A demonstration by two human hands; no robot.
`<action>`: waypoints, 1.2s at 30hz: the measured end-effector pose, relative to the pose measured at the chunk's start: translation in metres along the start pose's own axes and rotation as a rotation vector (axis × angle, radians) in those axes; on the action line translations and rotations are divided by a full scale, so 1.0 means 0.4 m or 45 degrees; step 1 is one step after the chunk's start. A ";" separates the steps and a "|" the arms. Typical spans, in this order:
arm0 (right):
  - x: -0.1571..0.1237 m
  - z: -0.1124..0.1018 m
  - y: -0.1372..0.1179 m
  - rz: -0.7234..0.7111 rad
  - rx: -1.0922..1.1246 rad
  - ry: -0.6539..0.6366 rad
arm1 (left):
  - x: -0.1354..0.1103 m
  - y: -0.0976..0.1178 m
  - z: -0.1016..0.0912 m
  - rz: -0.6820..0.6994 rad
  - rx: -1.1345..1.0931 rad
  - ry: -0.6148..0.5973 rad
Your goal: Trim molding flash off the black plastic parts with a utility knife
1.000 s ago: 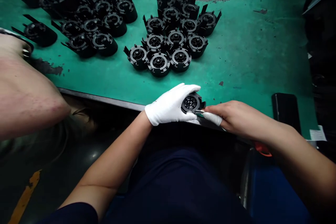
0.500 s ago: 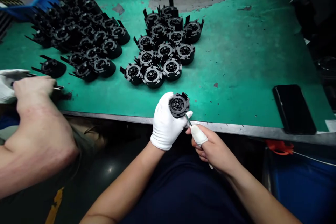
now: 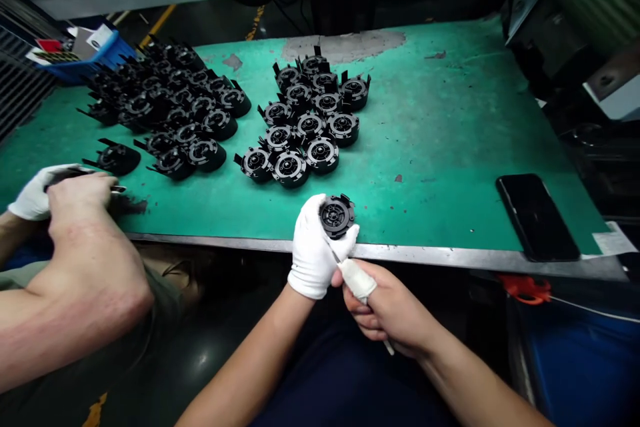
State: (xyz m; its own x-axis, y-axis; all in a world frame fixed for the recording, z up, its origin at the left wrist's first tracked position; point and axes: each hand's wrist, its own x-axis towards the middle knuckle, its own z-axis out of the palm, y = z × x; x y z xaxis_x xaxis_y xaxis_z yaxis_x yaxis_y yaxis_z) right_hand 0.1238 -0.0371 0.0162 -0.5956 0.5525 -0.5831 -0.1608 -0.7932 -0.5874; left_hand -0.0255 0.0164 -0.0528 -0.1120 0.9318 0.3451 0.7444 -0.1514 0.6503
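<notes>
My left hand (image 3: pixel 314 250) wears a white glove and grips a round black plastic part (image 3: pixel 337 215) just above the table's near edge. My right hand (image 3: pixel 387 310) is bare, with white tape on the thumb, and is closed round a thin metal blade tool (image 3: pixel 335 257) whose tip points up at the underside of the part. On the green table (image 3: pixel 450 120) behind stands a tidy cluster of the same black parts (image 3: pixel 307 123). A larger, looser heap of black parts (image 3: pixel 170 113) lies to its left.
A co-worker's bare hand (image 3: pixel 80 190) and gloved hand (image 3: pixel 33 190) work at the left table edge. A black phone (image 3: pixel 537 217) lies at the right. A blue bin (image 3: pixel 87 53) sits far left, a machine at the upper right, an orange-handled object (image 3: pixel 525 288) below the edge.
My hands and the part have drawn back from the table edge toward my body. The right hand dropped lower, below the part. The view has tilted up, showing more of the far table.
</notes>
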 end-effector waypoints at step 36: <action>0.078 -0.137 -0.130 -0.688 -2.164 0.407 | 0.023 -0.075 -0.119 0.016 -0.248 -0.290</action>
State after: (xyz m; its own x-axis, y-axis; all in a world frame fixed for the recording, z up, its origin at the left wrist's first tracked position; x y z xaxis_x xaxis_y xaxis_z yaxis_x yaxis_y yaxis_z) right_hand 0.1566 0.0354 -0.0021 -0.5655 0.8177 -0.1076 0.7500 0.4555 -0.4796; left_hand -0.0801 0.0140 -0.0368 0.0633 0.9761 0.2080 0.6020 -0.2036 0.7721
